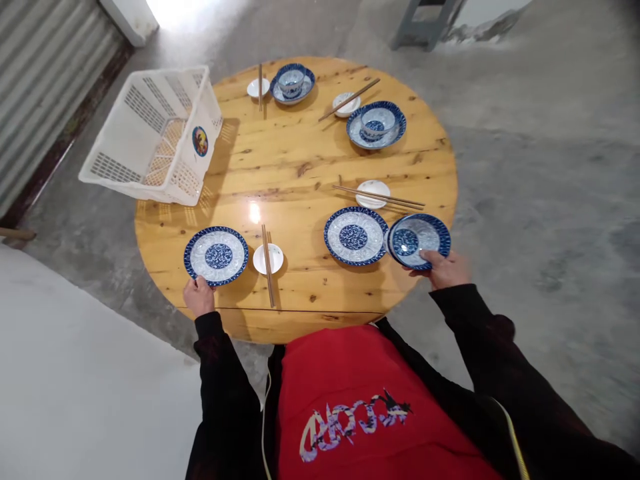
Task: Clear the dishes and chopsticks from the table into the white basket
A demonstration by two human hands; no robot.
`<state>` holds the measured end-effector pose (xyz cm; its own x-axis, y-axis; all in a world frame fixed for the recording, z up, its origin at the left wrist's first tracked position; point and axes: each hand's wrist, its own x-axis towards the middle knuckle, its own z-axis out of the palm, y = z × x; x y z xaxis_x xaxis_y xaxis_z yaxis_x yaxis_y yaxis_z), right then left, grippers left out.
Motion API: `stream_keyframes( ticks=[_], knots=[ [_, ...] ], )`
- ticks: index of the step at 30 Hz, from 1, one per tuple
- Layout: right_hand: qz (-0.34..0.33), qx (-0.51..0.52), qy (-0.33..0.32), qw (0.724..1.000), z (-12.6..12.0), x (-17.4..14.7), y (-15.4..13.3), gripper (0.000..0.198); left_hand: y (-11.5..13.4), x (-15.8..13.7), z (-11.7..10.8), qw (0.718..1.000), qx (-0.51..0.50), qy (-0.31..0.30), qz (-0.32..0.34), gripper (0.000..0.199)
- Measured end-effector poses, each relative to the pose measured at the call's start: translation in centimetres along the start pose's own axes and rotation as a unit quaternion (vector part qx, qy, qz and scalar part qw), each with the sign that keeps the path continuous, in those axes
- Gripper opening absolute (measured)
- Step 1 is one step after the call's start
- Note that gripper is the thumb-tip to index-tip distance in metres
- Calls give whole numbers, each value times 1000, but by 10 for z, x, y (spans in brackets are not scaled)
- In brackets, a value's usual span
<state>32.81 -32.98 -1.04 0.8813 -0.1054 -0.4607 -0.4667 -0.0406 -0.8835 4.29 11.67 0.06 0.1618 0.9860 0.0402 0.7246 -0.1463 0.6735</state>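
Note:
At the table's near left, my left hand (200, 297) pinches the near rim of a blue-and-white plate (219, 256), thumb on top. My right hand (449, 270) grips a blue-and-white bowl (419, 239) at the right, its thumb inside the rim. Doubled edges on the bowl's left side suggest stacked pieces, but I cannot tell how many. Just left of it lies another blue-and-white plate (354, 236). A small white dish (261, 261) with chopsticks (267, 263) across it sits right of the left plate. Behind the bowl is a second white dish (373, 190), also crossed by chopsticks (395, 198).
The round wooden table (280, 180) carries a white plastic basket (200, 170) at its left edge. Farther back stand two plates with bowls (377, 123) (291, 83), beside small white dishes (347, 104) (254, 89) with chopsticks. A grey stool (420, 30) is on the concrete floor.

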Motion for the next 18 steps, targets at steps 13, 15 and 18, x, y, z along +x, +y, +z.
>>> stream_keyframes(
  ticks=[13, 15, 18],
  knots=[
    [37, 83, 84, 992, -45, -36, 27, 18, 143, -66, 59, 954, -194, -217, 69, 25],
    [40, 90, 83, 992, -46, -39, 27, 18, 154, -92, 89, 941, -188, -275, 66, 26],
    [48, 93, 91, 990, -49, -41, 26, 17, 164, -126, 127, 927, -148, -337, 70, 27]
  ],
)
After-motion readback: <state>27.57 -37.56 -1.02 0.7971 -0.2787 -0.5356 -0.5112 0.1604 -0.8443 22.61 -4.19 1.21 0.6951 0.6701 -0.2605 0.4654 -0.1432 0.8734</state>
